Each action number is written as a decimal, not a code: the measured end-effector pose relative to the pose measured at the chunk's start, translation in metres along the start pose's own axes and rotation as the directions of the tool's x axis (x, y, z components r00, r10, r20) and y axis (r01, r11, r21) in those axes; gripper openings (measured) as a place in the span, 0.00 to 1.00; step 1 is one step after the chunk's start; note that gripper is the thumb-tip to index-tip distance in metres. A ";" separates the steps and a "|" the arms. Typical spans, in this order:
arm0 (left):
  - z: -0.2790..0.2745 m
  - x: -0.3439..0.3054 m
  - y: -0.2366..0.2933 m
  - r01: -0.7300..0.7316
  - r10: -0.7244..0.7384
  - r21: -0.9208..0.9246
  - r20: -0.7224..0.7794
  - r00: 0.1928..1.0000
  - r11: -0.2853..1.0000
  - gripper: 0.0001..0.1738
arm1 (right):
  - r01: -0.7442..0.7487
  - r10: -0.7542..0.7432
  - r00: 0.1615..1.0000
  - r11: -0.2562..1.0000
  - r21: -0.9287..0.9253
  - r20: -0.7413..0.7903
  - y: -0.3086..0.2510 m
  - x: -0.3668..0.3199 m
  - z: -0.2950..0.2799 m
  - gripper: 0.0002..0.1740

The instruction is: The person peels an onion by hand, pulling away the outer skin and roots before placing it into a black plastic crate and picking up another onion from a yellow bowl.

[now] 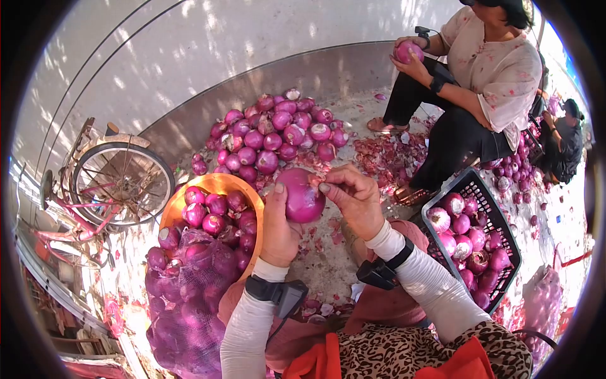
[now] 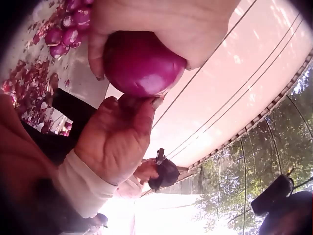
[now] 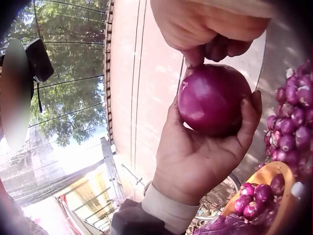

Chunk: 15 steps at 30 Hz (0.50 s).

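Observation:
A large red onion (image 1: pixel 303 197), smooth and glossy purple, is held up in front of the body. My left hand (image 1: pixel 278 228) grips it from the side and below, thumb on one face and fingers curled round the other, as the right wrist view shows. At the onion's end, my right hand (image 1: pixel 357 199) pinches a small pale tip of skin between thumb and forefinger. From the left wrist view, the right thumb and fingers (image 2: pixel 139 115) meet right at that end of the onion (image 2: pixel 144 63).
An orange tub (image 1: pixel 257 208) of onions with a purple mesh bag (image 1: pixel 189 309) stands left. A black crate (image 1: pixel 514 243) of onions sits right. Behind lies an onion pile (image 1: pixel 271 136) near a wall. Another person (image 1: pixel 486 82) sits at back right; a bicycle wheel (image 1: pixel 123 183) is far left.

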<state>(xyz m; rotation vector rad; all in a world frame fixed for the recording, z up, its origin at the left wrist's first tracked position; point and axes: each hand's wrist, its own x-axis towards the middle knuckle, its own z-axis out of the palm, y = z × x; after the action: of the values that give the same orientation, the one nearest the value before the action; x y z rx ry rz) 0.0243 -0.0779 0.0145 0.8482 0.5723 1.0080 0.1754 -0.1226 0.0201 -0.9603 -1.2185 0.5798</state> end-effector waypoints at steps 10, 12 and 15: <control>0.011 -0.004 -0.009 -0.382 0.486 0.609 -0.007 0.874 0.695 0.34 | -0.228 0.260 0.963 0.925 0.305 -0.067 0.000 0.000 -0.003 0.03; 0.016 -0.004 -0.004 -0.405 0.483 0.595 0.031 0.875 0.695 0.35 | -0.202 0.238 0.968 0.923 0.329 -0.074 0.004 0.001 -0.004 0.03; 0.013 -0.003 -0.003 -0.330 0.379 0.525 0.015 0.925 0.784 0.35 | -0.211 0.235 0.970 0.943 0.257 -0.066 -0.001 0.001 -0.007 0.04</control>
<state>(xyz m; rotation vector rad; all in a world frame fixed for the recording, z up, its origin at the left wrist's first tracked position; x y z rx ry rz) 0.0344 -0.0864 0.0193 1.4410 0.8028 1.2634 0.1820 -0.1240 0.0211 -0.9070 -0.9317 0.8361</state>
